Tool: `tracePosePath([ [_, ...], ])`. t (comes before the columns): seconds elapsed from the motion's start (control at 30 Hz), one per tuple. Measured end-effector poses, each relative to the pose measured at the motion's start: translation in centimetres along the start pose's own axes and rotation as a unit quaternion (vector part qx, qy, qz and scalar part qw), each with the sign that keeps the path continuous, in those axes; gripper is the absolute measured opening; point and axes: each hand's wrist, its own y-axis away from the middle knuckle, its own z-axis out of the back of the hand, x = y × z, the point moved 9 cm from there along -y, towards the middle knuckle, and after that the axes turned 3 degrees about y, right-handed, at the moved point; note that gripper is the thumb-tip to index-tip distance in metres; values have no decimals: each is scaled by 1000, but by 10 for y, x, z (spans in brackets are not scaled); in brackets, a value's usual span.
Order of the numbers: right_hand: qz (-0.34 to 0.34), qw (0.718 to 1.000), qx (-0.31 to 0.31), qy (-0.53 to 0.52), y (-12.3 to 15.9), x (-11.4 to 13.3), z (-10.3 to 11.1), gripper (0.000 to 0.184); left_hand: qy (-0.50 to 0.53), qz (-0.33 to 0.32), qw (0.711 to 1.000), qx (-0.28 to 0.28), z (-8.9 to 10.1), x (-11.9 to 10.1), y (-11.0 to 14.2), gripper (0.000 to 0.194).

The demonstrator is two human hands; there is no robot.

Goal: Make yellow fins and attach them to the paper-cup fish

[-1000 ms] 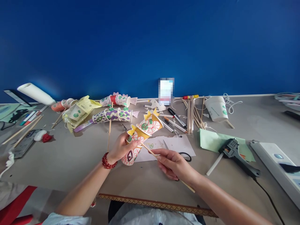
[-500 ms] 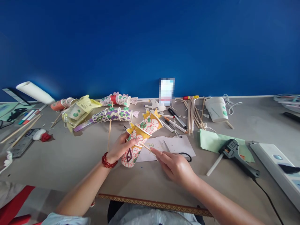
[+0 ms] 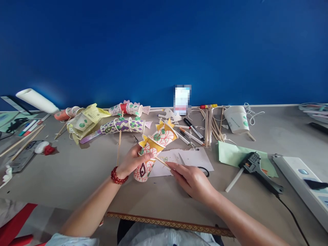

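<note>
**Paper-cup fish (image 3: 151, 150) in the left hand (image 3: 133, 160), wooden stick (image 3: 162, 162) in the right hand (image 3: 192, 178)**

A blue wall (image 3: 153, 51) stands behind a gray table (image 3: 77, 184). White paper (image 3: 197, 159) lies at the table's middle. In front of it, the red-scaled, yellow-finned fish is held at a tilt, its eyed end low. A purple-scaled cup fish (image 3: 137, 126) lies farther back; a hot glue gun (image 3: 253, 163) rests to the right. The left hand wraps the fish, thumb across a cup. The right hand pinches the stick, whose tip is at the fish's side; whether it enters, I cannot tell. Red beads (image 3: 118, 176) circle the left wrist.
</note>
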Motion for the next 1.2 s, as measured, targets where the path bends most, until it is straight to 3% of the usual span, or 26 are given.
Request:
tracePosePath([
  [0.13,35,996,-17,75,3,-1,-3,42,20,28,999,-12,0,6,0,52],
  [0.23,27,997,-7,73,3,-3,-2,43,32,30,999,-20,-1,6,0,49],
  [0.37,-29,997,27,-64,0,-7,4,40,15,16,999,-45,4,3,1,37],
  [0.53,-112,965,86,-220,1,-21,-2,39,-6,2,998,-56,5,2,1,29],
  [0.7,-171,911,123,-355,7,-32,-11,44,98,4,991,-90,21,4,-2,44],
  [0.77,-184,901,112,-375,5,-36,-9,47,151,-2,983,-109,32,3,-2,53],
  [0.87,-166,939,63,-294,-2,-43,7,43,196,1,976,-93,35,5,-2,63],
  [0.93,-149,976,11,-158,-5,-49,27,38,215,18,974,-66,27,11,-1,64],
  [1.0,-150,987,-49,-7,-3,-57,52,37,230,35,971,-47,17,18,1,63],
  [1.13,-220,941,-136,218,11,-79,105,36,261,55,964,-14,-1,28,5,51],
  [1.2,-265,911,-133,287,13,-94,125,31,269,66,961,3,-8,30,6,47],
])
